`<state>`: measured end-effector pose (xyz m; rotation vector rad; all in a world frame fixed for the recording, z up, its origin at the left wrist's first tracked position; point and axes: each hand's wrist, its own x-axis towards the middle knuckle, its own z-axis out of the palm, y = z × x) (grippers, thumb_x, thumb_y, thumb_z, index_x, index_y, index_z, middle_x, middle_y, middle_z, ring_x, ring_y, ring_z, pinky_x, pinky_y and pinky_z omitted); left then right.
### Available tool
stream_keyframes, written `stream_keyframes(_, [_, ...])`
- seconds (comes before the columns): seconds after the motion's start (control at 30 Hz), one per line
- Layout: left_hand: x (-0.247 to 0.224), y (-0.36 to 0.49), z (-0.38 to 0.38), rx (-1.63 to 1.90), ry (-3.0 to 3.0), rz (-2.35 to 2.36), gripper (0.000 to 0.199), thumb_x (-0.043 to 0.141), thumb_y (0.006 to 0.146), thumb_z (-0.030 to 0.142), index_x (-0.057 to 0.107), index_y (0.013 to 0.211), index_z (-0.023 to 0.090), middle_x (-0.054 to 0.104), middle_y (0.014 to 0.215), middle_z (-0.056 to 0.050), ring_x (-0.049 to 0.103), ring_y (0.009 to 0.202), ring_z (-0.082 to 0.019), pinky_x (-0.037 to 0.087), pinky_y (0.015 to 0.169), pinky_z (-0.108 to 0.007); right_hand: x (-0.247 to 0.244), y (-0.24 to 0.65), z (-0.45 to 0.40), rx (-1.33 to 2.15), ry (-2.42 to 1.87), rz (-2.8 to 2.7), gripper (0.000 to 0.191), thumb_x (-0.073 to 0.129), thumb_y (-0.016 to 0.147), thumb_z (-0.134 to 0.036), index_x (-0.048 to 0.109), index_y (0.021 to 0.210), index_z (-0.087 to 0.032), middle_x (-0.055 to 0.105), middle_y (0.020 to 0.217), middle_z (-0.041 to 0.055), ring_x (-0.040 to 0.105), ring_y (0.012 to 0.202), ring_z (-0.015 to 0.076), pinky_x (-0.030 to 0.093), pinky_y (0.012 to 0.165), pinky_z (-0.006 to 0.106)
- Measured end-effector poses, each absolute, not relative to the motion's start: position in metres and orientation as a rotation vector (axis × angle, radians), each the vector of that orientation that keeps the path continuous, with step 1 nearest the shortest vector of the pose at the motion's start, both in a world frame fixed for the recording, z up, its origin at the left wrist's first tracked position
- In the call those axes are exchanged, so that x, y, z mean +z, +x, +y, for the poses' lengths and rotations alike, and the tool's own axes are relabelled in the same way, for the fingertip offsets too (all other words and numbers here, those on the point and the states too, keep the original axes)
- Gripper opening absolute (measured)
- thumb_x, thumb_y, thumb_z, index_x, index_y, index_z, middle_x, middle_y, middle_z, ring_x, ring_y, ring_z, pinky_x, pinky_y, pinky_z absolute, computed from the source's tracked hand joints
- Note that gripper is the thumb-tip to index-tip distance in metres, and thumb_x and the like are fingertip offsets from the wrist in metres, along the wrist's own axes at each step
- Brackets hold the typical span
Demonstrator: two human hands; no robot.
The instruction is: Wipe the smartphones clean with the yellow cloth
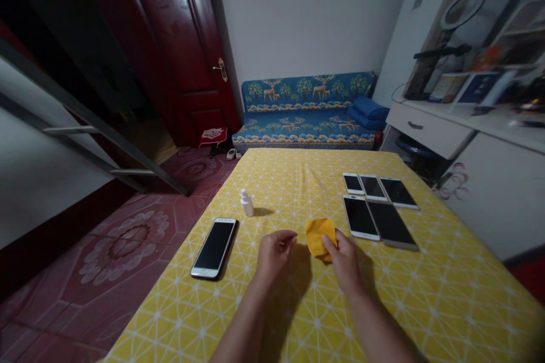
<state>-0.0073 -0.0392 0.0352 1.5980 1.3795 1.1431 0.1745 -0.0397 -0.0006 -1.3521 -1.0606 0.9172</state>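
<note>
My right hand (346,258) grips a small yellow-orange cloth (320,237) between thumb and fingers, just above the table. To its left, my left hand (276,252) is curled, fingertips drawn in toward the thumb, with nothing visible in it; it is apart from the cloth. A smartphone with a white front (215,248) lies face up farther left. Behind it stands a small white bottle (246,203), upright. On the right, several phones lie face up in two rows, the nearest to my right hand being a white-framed phone (361,217).
A yellow patterned tablecloth (272,176) covers the table. Beyond its far edge stands a blue sofa (298,125). A white cabinet (430,127) with cluttered top is at right. At left are a metal ladder (106,136), a red door (183,28) and a small stool (213,136).
</note>
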Motion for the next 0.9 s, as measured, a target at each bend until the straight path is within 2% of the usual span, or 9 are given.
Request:
stream_keyframes(0.13, [0.046,-0.067,-0.047,1.184,2.023,1.756,0.022,0.057,0.086,0.020,0.075,0.099,0.020,0.072,0.106,-0.010,0.064,0.102,-0.025,0.049,0.094,-0.039,-0.004,0.176,-0.038,0.931,-1.342,-1.026,0.038,0.065,0.073,-0.054,0.065,0.088,-0.019,0.072,0.081,0.0053,0.067,0.074,0.0245,0.055,0.064,0.032])
stream_keyframes(0.23, [0.049,-0.108,-0.057,0.993,2.037,2.314,0.033,0.062,0.086,0.029,0.071,0.115,0.018,0.062,0.125,-0.016,0.054,0.118,-0.034,0.042,0.103,-0.048,-0.005,0.176,-0.038,0.964,-1.353,-1.030,0.039,0.066,0.072,-0.054,0.066,0.089,-0.019,0.072,0.081,0.0053,0.068,0.075,0.0248,0.055,0.064,0.032])
stream_keyframes(0.33, [0.049,-0.137,-0.066,0.595,1.820,2.630,0.059,0.065,0.083,0.040,0.057,0.135,0.014,0.054,0.133,-0.022,0.051,0.122,-0.038,0.043,0.100,-0.048,-0.006,0.176,-0.037,0.948,-1.357,-1.033,0.038,0.067,0.071,-0.054,0.067,0.087,-0.019,0.071,0.078,0.0050,0.067,0.073,0.0244,0.055,0.063,0.032])
stream_keyframes(0.47, [0.047,-0.154,-0.072,0.292,1.647,2.610,0.072,0.057,0.087,0.053,0.045,0.145,0.012,0.061,0.121,-0.021,0.058,0.114,-0.036,0.045,0.093,-0.042,-0.005,0.176,-0.037,0.930,-1.348,-1.052,0.037,0.066,0.072,-0.053,0.067,0.085,-0.019,0.071,0.076,0.0046,0.066,0.071,0.0240,0.054,0.062,0.032])
stream_keyframes(0.57, [0.048,-0.155,-0.071,0.241,1.594,2.579,0.072,0.054,0.088,0.055,0.042,0.146,0.015,0.064,0.116,-0.019,0.059,0.114,-0.036,0.046,0.090,-0.040,-0.001,0.175,-0.038,0.921,-1.357,-1.063,0.035,0.065,0.071,-0.053,0.066,0.083,-0.020,0.071,0.076,0.0045,0.067,0.071,0.0243,0.054,0.061,0.032])
stream_keyframes(0.73, [0.055,-0.147,-0.068,0.293,1.626,2.655,0.079,0.065,0.082,0.051,0.040,0.146,0.014,0.061,0.118,-0.020,0.057,0.117,-0.037,0.044,0.094,-0.041,0.001,0.175,-0.039,0.917,-1.380,-1.079,0.032,0.064,0.071,-0.053,0.066,0.081,-0.022,0.071,0.074,0.0039,0.067,0.069,0.0248,0.054,0.060,0.032])
stream_keyframes(0.9, [0.060,-0.141,-0.068,0.429,1.478,2.648,0.088,0.073,0.074,0.050,0.036,0.147,0.017,0.060,0.126,-0.019,0.064,0.107,-0.035,0.049,0.078,-0.037,-0.005,0.176,-0.037,0.918,-1.378,-1.100,0.030,0.062,0.073,-0.051,0.066,0.082,-0.023,0.071,0.076,0.0041,0.067,0.072,0.0248,0.055,0.063,0.033])
